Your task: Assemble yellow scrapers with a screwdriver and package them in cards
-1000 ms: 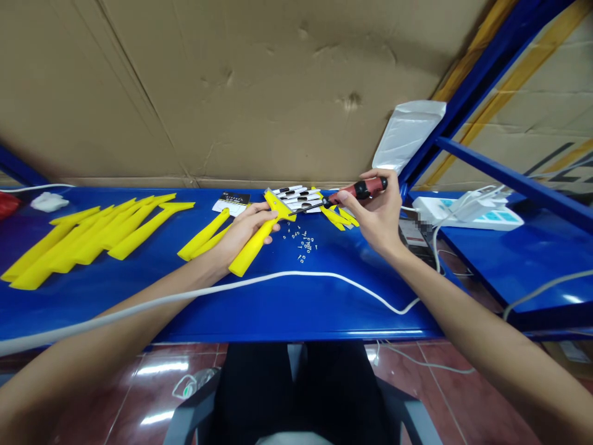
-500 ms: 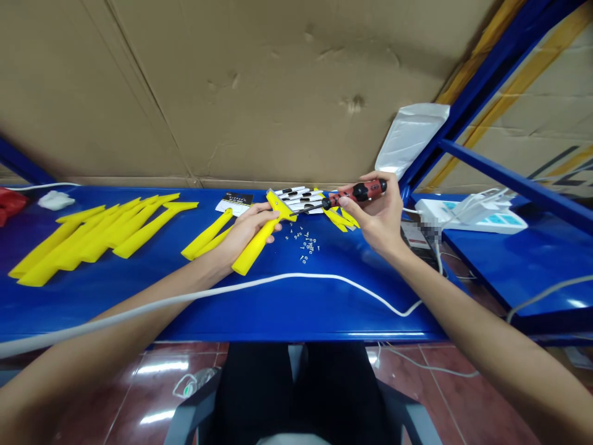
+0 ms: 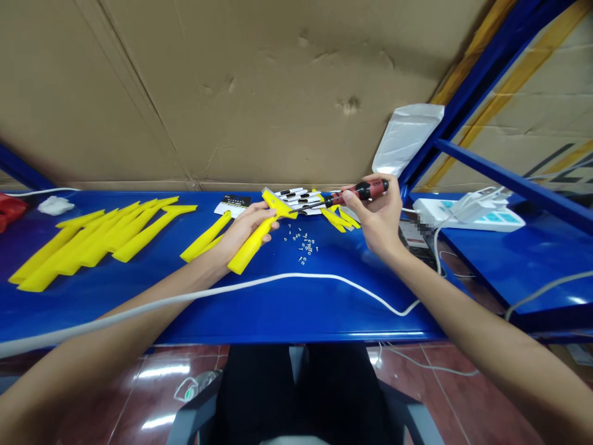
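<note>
My left hand (image 3: 248,230) is closed around a yellow scraper (image 3: 250,247), its wide head tilted up and its handle toward me. In my right hand (image 3: 382,216) is a red and black screwdriver (image 3: 359,193), pointing left. Its shaft reaches the scraper's head; whether the tip sits in a screw is too small to tell. Small loose screws and nuts (image 3: 306,244) lie scattered on the blue table (image 3: 278,312) below. Beyond the scraper are several white-and-black pieces (image 3: 301,198) and a few small yellow parts (image 3: 337,219).
More yellow scraper handles (image 3: 97,244) lie in a row at left, and others (image 3: 206,238) sit by my left wrist near a black-and-white card (image 3: 233,205). A white cable (image 3: 296,276) crosses in front. A power strip (image 3: 467,213) stands at right; cardboard (image 3: 259,93) rises behind.
The scraper and my left hand have shifted slightly left in view. The screwdriver's handle has turned a little in my right hand, its shaft still at the scraper's head.
</note>
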`<state>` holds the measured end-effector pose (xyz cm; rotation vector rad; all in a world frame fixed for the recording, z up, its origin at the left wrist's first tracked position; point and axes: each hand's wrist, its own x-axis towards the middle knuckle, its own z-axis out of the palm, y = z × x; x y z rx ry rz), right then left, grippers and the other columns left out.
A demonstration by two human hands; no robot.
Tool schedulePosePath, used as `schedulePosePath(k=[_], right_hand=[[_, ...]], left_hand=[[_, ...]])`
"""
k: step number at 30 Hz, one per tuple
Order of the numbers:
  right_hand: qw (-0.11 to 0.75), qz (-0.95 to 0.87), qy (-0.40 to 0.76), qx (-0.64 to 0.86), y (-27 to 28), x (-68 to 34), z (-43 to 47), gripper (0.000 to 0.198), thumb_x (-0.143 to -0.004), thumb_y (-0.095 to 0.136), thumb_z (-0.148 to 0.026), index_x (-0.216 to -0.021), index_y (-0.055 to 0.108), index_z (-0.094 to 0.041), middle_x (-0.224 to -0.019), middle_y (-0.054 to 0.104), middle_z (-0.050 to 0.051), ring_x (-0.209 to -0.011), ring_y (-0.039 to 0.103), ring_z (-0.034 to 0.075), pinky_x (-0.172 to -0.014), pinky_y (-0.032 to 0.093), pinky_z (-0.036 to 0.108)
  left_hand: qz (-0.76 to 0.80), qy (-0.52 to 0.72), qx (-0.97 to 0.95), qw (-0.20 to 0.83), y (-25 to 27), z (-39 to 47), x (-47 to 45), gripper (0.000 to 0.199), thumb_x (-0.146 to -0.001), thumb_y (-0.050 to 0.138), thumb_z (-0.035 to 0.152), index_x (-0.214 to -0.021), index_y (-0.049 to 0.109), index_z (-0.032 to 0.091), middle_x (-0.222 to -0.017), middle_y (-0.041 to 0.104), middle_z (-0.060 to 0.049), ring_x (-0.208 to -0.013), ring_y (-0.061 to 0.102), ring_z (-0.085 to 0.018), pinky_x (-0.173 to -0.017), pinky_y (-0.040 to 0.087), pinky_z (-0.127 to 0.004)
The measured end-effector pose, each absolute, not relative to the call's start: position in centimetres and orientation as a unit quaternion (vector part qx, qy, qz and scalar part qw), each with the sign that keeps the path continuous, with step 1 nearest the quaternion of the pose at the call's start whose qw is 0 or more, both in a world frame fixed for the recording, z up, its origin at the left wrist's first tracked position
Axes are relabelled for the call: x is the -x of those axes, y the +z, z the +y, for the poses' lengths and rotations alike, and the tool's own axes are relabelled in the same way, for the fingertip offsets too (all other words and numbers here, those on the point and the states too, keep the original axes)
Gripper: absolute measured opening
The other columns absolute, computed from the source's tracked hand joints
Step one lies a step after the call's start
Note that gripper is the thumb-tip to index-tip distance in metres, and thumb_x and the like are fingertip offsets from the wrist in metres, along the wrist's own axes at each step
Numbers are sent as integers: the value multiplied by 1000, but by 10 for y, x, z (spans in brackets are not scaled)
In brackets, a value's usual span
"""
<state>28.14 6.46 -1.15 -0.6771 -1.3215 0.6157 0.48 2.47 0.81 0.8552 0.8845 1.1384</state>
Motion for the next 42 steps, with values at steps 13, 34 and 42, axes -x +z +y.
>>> schedulePosePath(k=[13, 34, 42], right_hand=[[737, -359, 458, 344, -4, -293, 78, 54, -70, 101, -55, -85, 57, -27, -80, 79, -3, -84, 81, 19, -86, 67, 35], [720, -494, 373, 313, -6, -279, 62, 48, -78, 99, -47, -97, 58, -30, -89, 74, -3, -90, 82, 22, -92, 71, 45], [722, -540, 317, 296, -13, -278, 64, 43, -84, 95, -44, -104, 58, -32, -92, 69, -2, -94, 83, 25, -89, 71, 48]], left_hand=[[407, 509, -384, 654, 15, 23, -9, 33, -93, 77, 11, -122, 63, 17, -111, 74, -11, -71, 69, -12, -41, 45, -15], [400, 425, -437, 684, 7, 17, -12, 26, -97, 78, 17, -121, 69, 16, -108, 75, -10, -78, 73, -13, -44, 49, -15], [389, 418, -444, 690, 5, 19, -10, 26, -98, 76, 18, -122, 68, 16, -109, 74, -10, -78, 72, -13, -45, 48, -14]])
